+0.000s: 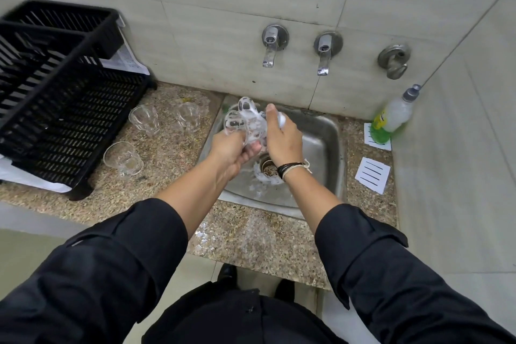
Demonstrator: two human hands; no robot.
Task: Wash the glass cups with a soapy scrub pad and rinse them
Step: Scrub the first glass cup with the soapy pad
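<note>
**Inspector:** Tiled wash corner, granite counter (173,153), steel sink (321,148). Status?

**Assistant:** Over the sink, the left hand (231,151) has its fingers curled around two soapy glass cups (245,123). The right hand (282,139) is closed on a white, lathered thing, probably the scrub pad (281,120), pressed against them.

**Inspector:** Water?

**Assistant:** Neither wall tap (269,47) shows a stream. Suds lie round the drain (269,169).

**Inspector:** Outstanding items?

**Assistant:** Three cups (143,119) stand on the counter beside the black dish rack (69,98), which looks to hold nothing. Whether these are washed, I cannot tell. My judgement: scrubbing is under way, and the held pair is unrinsed.
</note>
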